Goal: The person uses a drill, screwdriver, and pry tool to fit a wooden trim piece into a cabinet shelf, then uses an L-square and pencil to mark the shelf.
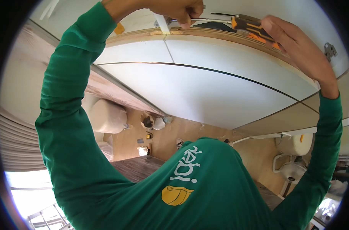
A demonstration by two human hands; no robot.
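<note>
**Desk:** How far along is the work?

**Operator:** Midway, I judge. A screwdriver (246, 24) lies level above the shelf's (122, 37) raw front edge, its shaft running left toward a metal fitting (168, 20) by a white upright strip (162, 23). The fitting appears to be in place; with the tool out, I take the turning to be unfinished. My fingers crowd the shaft's far end, so I cannot say whether a screw is seated.

**Desk:** And the hands?

**Operator:** My left hand (178, 12) is narrow, pinching the shaft near the strip. My right hand (297, 44) reaches the handle's butt, fingers fairly straight; whether it grips or merely presses, I cannot tell. Toward the shelf's right end, a metal hinge (330, 50) sits on the side wall, apart from the tool.

**Desk:** Set the scene.

**Operator:** Orange pieces (256, 37) lie behind the shelf's front edge, below the handle. White panels (220, 88) face the cabinet beneath. Beyond, a tan floor (163, 140) carries a pale, rounded bundle (107, 116); a ribbed grey curtain (19, 143) hangs at left above a ladder (48, 219), in bright window light.
</note>
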